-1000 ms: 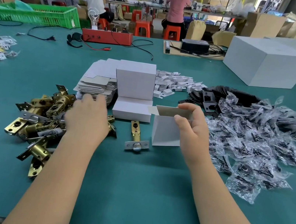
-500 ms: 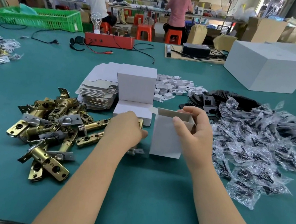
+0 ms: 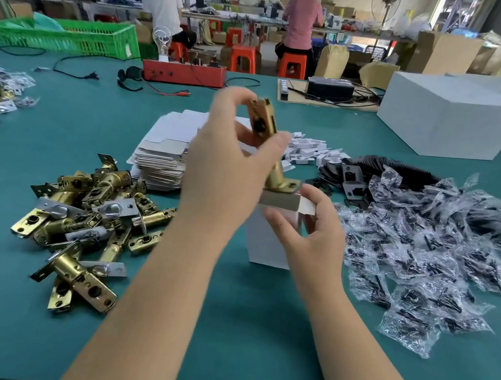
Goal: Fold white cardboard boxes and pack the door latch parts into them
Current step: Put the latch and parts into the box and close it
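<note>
The brass door latch [image 3: 269, 146] hangs faceplate-down over the open mouth of the white cardboard box [image 3: 271, 239], which stands folded on the green surface [image 3: 220, 333] at centre. Judging by this, one box is folded and its latch is about to go in; closing the flaps remains, and a latch pile [image 3: 83, 222] at 9 o'clock and flat blanks [image 3: 163, 149] at 11 o'clock await. The left hand [image 3: 231, 160] is raised, its grip pinching the latch's upper end. The right hand [image 3: 312, 229] curls round the box's top edge, steadying it.
</note>
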The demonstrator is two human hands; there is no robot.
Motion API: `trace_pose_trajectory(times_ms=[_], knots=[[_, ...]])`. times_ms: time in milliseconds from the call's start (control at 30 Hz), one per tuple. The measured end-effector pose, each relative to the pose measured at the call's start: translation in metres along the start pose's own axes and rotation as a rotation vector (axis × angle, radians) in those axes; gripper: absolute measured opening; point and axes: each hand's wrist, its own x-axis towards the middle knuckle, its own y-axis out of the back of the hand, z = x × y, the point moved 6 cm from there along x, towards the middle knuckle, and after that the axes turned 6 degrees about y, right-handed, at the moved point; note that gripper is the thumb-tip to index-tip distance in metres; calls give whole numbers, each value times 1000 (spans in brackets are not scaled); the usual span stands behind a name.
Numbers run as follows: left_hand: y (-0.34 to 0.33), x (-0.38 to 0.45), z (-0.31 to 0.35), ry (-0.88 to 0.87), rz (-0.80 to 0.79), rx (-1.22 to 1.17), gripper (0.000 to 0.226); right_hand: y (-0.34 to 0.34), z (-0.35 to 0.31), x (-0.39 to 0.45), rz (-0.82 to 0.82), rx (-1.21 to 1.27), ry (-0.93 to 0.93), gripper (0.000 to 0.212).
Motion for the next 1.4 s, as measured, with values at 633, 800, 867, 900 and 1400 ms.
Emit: trace_pose_trajectory(times_ms=[633, 800, 867, 900, 1400], knots=[[-29, -7, -9, -169, 1, 220, 44, 2, 9, 6, -10, -6, -51, 53], [-48, -20, -5, -319, -118, 289, 41, -2, 5, 6, -32, 70, -54, 33], [-49, -21, -16, -243, -49, 267, 40, 0, 6, 6, -11, 65, -58, 33], [-49, -21, -23, -194, -6, 258, 39, 2, 7, 6, 1, 45, -57, 33], [-55, -11, -98, 243, -226, -224, 18, 3, 12, 8, -32, 270, -155, 21]])
